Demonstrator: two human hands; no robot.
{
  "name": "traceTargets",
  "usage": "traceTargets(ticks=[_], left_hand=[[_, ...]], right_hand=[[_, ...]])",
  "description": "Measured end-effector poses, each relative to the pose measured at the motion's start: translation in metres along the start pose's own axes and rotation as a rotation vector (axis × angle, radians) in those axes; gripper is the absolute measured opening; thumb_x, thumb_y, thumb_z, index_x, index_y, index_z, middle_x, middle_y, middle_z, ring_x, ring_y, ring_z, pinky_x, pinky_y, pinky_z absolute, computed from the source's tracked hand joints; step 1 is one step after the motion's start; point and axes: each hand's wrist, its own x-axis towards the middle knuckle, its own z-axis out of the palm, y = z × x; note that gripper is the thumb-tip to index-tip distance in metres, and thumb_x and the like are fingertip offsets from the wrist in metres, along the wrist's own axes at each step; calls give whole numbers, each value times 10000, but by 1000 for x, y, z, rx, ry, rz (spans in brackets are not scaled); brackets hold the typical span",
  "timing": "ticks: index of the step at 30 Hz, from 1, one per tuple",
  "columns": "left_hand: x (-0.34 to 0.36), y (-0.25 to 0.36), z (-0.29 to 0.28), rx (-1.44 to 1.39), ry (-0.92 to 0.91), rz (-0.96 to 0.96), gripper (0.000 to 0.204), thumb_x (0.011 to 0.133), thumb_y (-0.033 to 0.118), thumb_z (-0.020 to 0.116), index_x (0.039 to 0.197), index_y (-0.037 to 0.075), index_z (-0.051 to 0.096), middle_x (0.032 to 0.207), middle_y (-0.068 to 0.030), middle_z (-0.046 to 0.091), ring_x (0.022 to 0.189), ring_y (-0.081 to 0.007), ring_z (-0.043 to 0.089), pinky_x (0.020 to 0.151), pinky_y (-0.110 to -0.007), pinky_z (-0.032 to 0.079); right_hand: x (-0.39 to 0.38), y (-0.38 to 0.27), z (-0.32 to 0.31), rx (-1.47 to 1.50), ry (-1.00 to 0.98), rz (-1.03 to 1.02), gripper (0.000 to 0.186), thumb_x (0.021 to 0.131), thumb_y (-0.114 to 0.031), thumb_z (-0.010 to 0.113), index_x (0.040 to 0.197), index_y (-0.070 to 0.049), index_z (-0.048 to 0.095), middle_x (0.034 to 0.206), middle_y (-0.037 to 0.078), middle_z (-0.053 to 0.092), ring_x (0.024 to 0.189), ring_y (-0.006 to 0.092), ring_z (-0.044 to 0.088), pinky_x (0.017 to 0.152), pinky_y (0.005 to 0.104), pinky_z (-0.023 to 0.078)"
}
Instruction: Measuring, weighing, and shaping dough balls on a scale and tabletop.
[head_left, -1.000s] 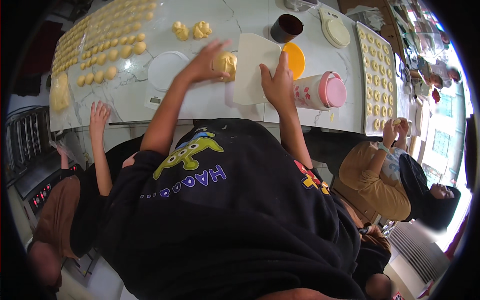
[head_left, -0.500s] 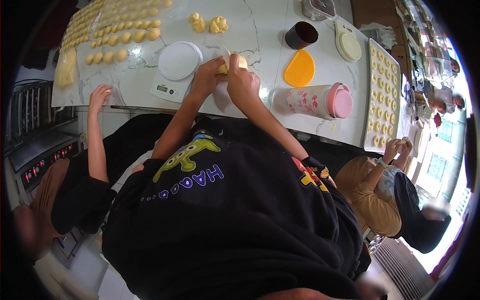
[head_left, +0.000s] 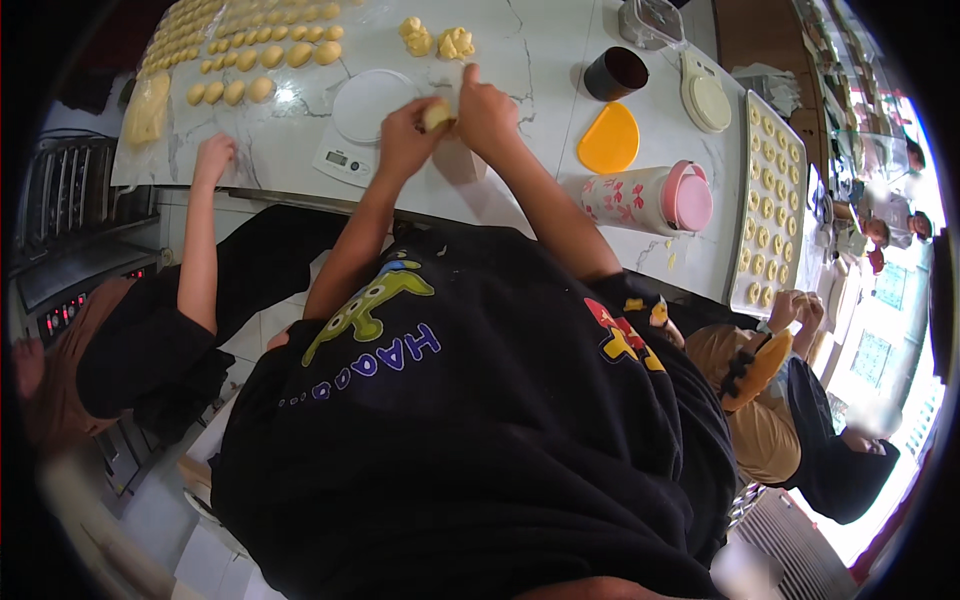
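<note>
My left hand is closed around a small lump of yellow dough, just right of the white kitchen scale. Beside it, my right hand is curled with the thumb pointing away from me; what it grips is hidden by the fingers. Below the hands, a flat brownish blade-like shape shows, too blurred to name. Two knobbly dough lumps, one to the left and one to the right, lie beyond my hands on the marble-patterned table.
Rows of dough balls lie at the far left. To the right are a yellow scraper, a dark cup, a pink-lidded bottle, another scale and a tray of dough rings. A co-worker's hand rests near the left table edge.
The dough and white blade-like piece seen by my right hand no longer show there. My hands have drawn slightly apart. The view has shifted, and the left co-worker's hand has moved.
</note>
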Motion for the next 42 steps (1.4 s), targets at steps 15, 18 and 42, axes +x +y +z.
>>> traceTargets(ticks=[15,18,42], left_hand=[[35,-5,-90,513,-287,70,681,639,198,679,1284,136,470,1428,-181,243,1316,-294,263,1069,-374,267],[18,18,-61,1255,-12,93,740,637,187,682,1332,153,430,1451,-181,209,1329,-337,248,1074,-380,264],[4,20,53,258,-55,264,357,757,171,689,1078,46,596,1022,-115,584,979,-286,556,871,-361,444]], right_hand=[[-75,43,-11,446,412,51,395,792,-83,560,1085,21,317,629,249,575,616,453,578,562,499,465],[-87,50,-12,468,458,76,383,788,-71,563,1073,26,328,618,256,567,607,448,577,547,490,464],[-118,61,-40,765,777,79,328,801,-80,596,1048,42,419,827,244,614,780,413,623,646,412,491]])
